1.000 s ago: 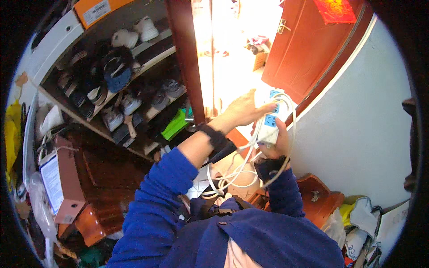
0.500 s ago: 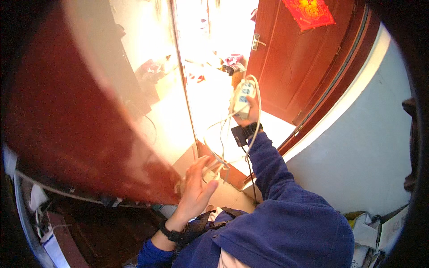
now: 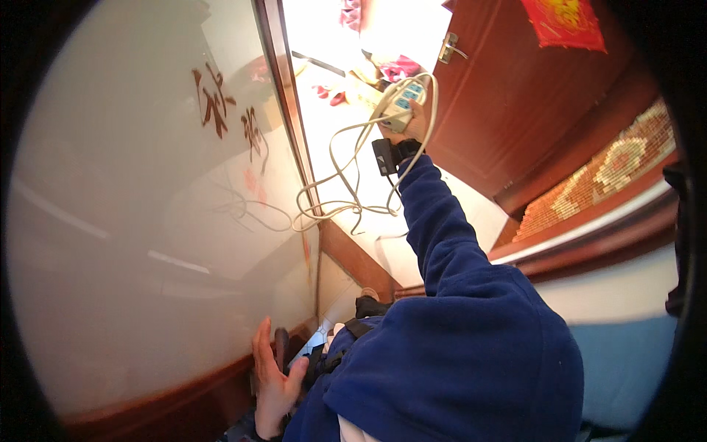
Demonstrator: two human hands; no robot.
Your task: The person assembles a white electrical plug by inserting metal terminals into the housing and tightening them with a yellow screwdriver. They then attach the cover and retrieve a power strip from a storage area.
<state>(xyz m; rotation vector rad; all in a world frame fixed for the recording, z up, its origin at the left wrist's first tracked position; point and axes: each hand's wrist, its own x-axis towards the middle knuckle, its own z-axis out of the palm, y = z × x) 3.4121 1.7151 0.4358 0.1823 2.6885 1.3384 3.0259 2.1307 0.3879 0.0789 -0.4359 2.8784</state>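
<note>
In my right hand [image 3: 414, 125] I hold a white power strip [image 3: 394, 116] with blue-green sockets, out ahead at the doorway. Its pale cord [image 3: 345, 175] hangs from it in loose loops, reaching over toward the glossy white panel on the left. My left hand [image 3: 274, 379] is low and near my body, with thumb and fingers apart and nothing seen in it. A dark curved piece [image 3: 281, 349] shows just beside its fingers; whether they touch I cannot tell.
A glossy white panel [image 3: 147, 191] with brown painted characters stands close on the left. To the right is a reddish-brown door [image 3: 508, 110] with a metal handle [image 3: 448, 48] and a red decoration [image 3: 563, 22]. A wooden threshold [image 3: 357, 254] crosses the floor; pink items [image 3: 398, 68] lie beyond.
My left hand has moved away from the cord and down toward my body. My right hand still holds the power strip, now farther ahead. The view has shifted, bringing the white panel up close.
</note>
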